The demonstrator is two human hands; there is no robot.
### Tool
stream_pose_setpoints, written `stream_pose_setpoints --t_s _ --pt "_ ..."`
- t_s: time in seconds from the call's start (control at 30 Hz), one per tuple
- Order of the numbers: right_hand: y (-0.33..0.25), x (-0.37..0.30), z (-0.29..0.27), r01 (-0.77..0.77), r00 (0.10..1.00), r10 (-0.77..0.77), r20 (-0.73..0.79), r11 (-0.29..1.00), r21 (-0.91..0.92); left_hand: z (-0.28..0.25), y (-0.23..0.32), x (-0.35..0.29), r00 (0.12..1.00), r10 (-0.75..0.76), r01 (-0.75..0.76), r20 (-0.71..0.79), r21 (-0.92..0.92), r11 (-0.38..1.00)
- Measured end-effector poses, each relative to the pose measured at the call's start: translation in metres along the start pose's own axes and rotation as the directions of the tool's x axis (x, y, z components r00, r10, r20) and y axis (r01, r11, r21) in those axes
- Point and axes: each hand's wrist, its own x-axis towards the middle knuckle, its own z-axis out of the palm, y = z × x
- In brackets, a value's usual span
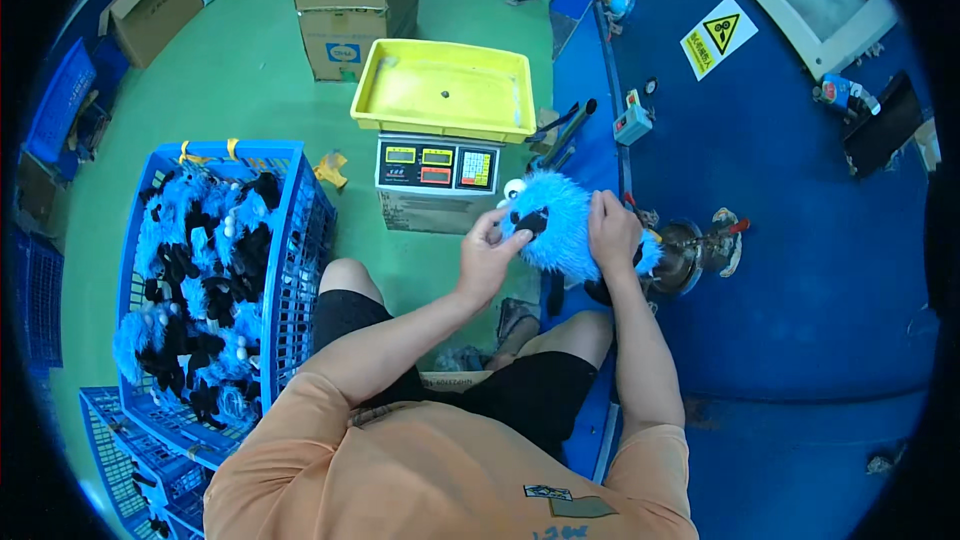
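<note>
A fluffy blue plush toy [553, 217] with white bulging eyes and black parts hangs between my two hands, in front of the blue machine. My left hand [487, 258] pinches it near the face, the thumb against a black patch. Over the toy's right side my right hand [612, 232] is closed, fingers sunk in the fur. Just beyond that hand, a metal nozzle fitting [682, 258] sticks out of the machine; whether the toy touches it I cannot tell.
To my left a blue plastic crate [285, 270] holds several similar blue and black plush pieces. Ahead stands a digital scale [436, 166] with a yellow tray [520, 105] on top. Behind it is an open cardboard box [340, 30]. The blue machine [800, 310] fills the right side.
</note>
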Motion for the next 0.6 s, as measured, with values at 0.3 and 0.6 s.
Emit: stream_pose_setpoints --t_s 0.3,0.6 --pt "-0.052 0.007 0.009 -0.002 0.992 -0.007 0.126 0.998 0.069 -0.027 0.011 -0.018 0.974 0.112 -0.129 -0.196 -0.076 0.989" --pt "-0.086 0.014 0.013 0.053 0.972 -0.08 0.223 0.991 0.124 -0.024 -0.041 -0.013 0.987 -0.158 0.133 -0.031 -0.396 0.908"
